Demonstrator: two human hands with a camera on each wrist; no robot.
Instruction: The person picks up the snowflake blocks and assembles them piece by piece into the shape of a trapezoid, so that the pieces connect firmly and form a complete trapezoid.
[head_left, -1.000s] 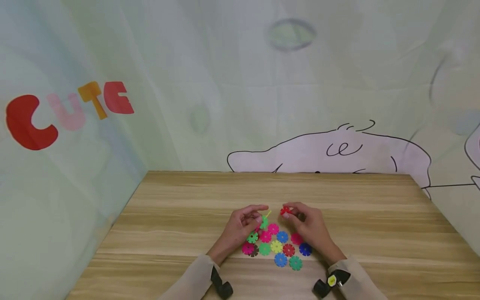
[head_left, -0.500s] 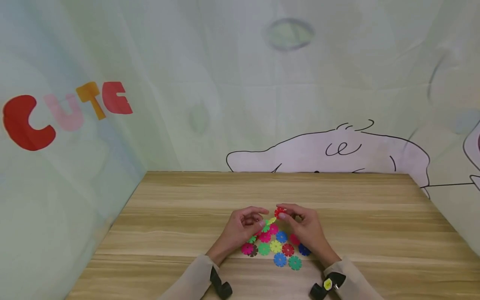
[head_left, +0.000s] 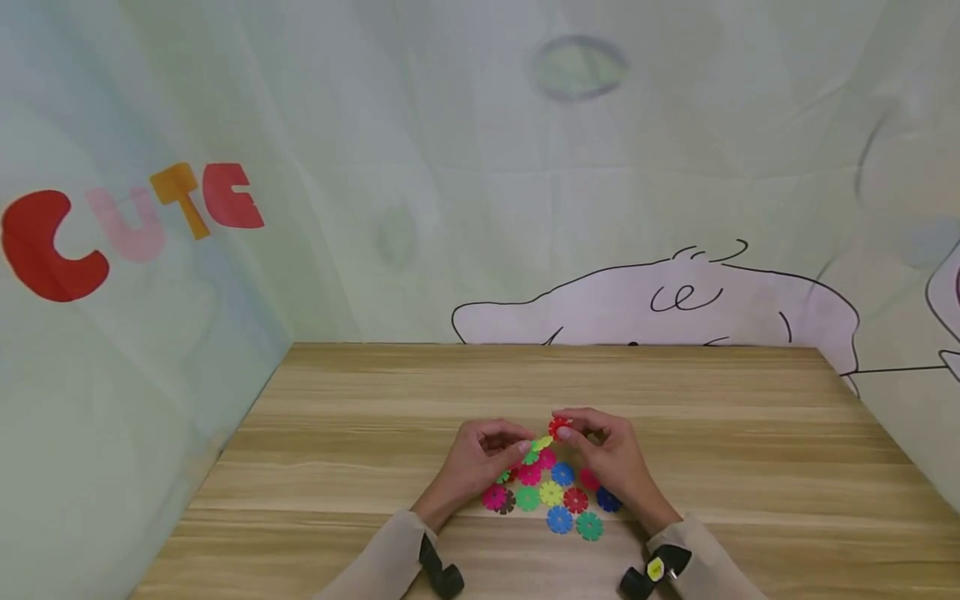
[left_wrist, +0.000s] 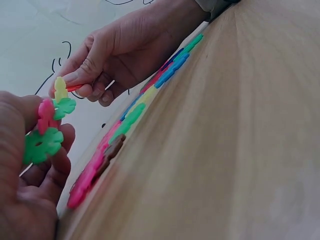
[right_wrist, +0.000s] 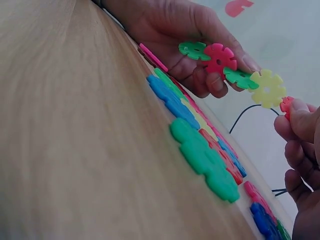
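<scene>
The left grip curls round a disc chain; the right grip pinches a red disc at the chain's yellow end disc, between both grips. Joining these seems the step; the next move likely calls for alignment and pressing.

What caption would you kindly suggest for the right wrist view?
Left hand holds a disc chain; right hand pinches a red disc at its yellow end.

The table is brown, wood-grained. On it, discs in blue, green, yellow, red, pink, brown. Above it, a chain: green, pink, green, yellow; also a red disc. Behind it, a pale-green wall.
</scene>
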